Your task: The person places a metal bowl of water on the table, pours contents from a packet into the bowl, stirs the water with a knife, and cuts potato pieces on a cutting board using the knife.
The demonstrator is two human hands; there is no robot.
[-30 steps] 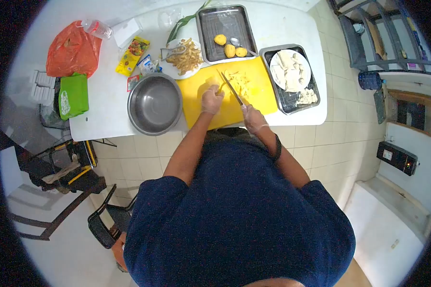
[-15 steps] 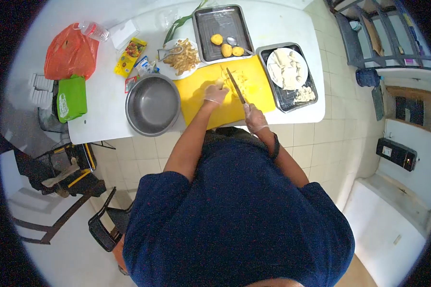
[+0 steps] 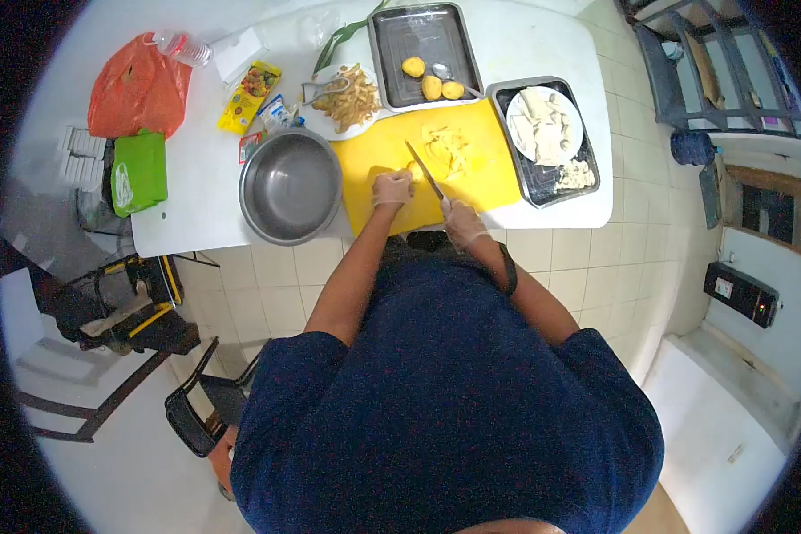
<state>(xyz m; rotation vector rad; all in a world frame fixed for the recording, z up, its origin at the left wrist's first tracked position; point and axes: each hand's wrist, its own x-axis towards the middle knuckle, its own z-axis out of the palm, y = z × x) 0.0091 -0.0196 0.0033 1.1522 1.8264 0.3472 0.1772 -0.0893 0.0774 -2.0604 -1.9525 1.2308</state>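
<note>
My gloved left hand (image 3: 392, 189) is closed on a piece of potato (image 3: 413, 167), mostly hidden by the fingers, on the yellow cutting board (image 3: 498, 185). My right hand (image 3: 462, 222), also in a clear glove, grips a knife (image 3: 425, 169). Its blade points up and left, beside the fingers of my left hand. Beyond the blade lies a loose pile of cut potato strips (image 3: 447, 149). On the dark tray (image 3: 400, 36) behind the board are peeled potatoes (image 3: 432, 87) and a spoon (image 3: 442, 70).
Left of the board stands a grey metal bowl (image 3: 291, 233). Behind it, a plate (image 3: 365, 131) carries peelings and a peeler (image 3: 325, 89). On the right, a second tray (image 3: 538, 193) holds a plate of pale pieces. Packets, a red bag (image 3: 138, 93) and a green bag (image 3: 141, 173) sit left.
The cut strips now lie apart from my left hand, which has moved slightly down and left. The knife has shifted left and nearer to me. The whole view has shifted a little.
</note>
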